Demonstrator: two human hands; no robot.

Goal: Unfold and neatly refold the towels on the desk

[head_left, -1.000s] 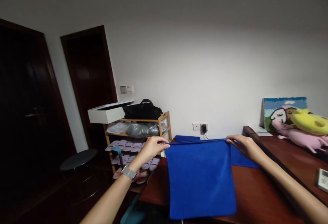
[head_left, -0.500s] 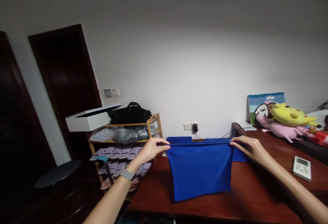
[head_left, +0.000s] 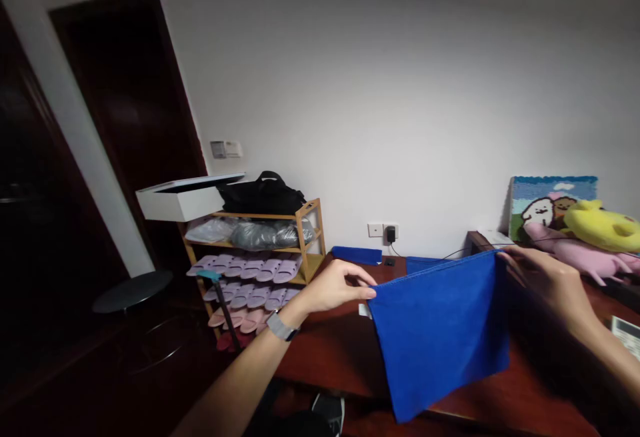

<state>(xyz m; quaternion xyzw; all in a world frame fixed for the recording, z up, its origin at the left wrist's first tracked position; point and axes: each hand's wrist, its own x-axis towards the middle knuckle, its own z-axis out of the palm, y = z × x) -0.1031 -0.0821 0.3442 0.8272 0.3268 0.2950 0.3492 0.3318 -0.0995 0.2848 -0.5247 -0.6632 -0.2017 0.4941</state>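
A blue cloth (head_left: 440, 337) with a stitched top edge hangs stretched out between my two hands, over the table. My left hand (head_left: 340, 287) pinches its upper left corner between thumb and fingers. At the upper right corner, my right hand (head_left: 545, 280) grips it and sits higher, so the top edge slopes. A small white tag (head_left: 365, 310) shows beside the left edge. Behind it on the table lie a folded blue cloth (head_left: 357, 254) and another blue piece (head_left: 423, 264), partly hidden by the held cloth.
The dark red wooden table (head_left: 335, 350) stands against the wall. To the left are a rack (head_left: 310, 240) of slippers, a white box (head_left: 180, 204), a black bag (head_left: 265, 194) and a round stool (head_left: 133, 292). Plush toys (head_left: 600, 227) and a white calculator-like device (head_left: 627, 336) are at right.
Both hands and the cloth have moved right in view; the right hand has risen, tilting the cloth's top edge. The camera view has shifted too. Both grips hold.
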